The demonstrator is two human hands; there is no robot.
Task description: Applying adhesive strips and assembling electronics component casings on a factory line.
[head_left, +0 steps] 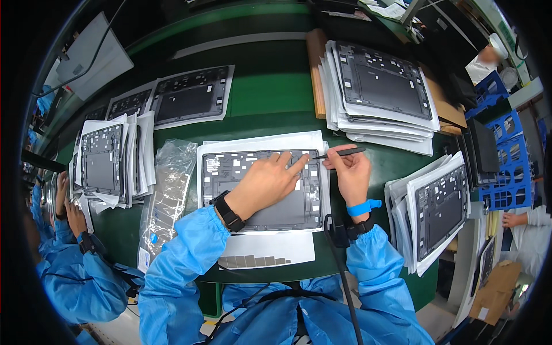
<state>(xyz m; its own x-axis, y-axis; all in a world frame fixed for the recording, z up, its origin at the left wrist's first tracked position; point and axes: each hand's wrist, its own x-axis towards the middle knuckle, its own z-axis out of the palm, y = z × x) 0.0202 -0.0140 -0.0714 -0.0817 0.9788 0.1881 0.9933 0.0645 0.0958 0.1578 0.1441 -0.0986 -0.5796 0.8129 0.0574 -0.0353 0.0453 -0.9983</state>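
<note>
Panel (283, 214), dark and flat with many small white patches, lies on white sheets (257, 141) in the middle of the table (270, 95), directly in front of the person. The two hands are apart. The left hand (263, 183) rests on the panel's upper part with its fingers spread, gripping nothing. The right hand (352, 175), at the panel's upper right corner, pinches a pointed black tool (347, 152) between thumb and fingers; the tip points left, over the panel's top edge, and whether it touches cannot be told. A blue band (364, 208) circles the right wrist, and a black strap (227, 213) the left. Just below the panel, a white paper (299, 244) carries a row of grey strips (256, 261). A clear plastic bag (167, 198) with grey pieces lies to the left. Beyond it stands a left stack (101, 161) of similar panels layered with white sheets; a bigger stack (382, 83) sits at the upper right, beside a brown block (315, 69), and a tilted stack (441, 210) at the right. Blue crates (509, 172) stand past the table's right end. At the far left, a co-worker's blue sleeve (86, 287) shows.
</note>
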